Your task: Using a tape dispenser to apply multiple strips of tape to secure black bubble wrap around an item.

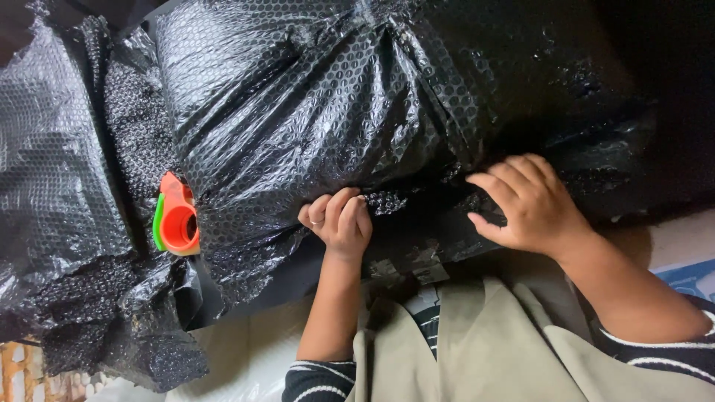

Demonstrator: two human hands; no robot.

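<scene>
Wrap [313, 97] — black bubble sheeting around a big bundle — fills my view from nine o'clock to three. My left hand [339, 219] is curled shut, pinching a fold of wrap at its lower edge. My right hand [529, 205], at three o'clock from the left, lies open, fingers spread flat on the wrap. An orange-and-green tape dispenser [177, 216] sits at nine o'clock, tucked against the bundle.
</scene>
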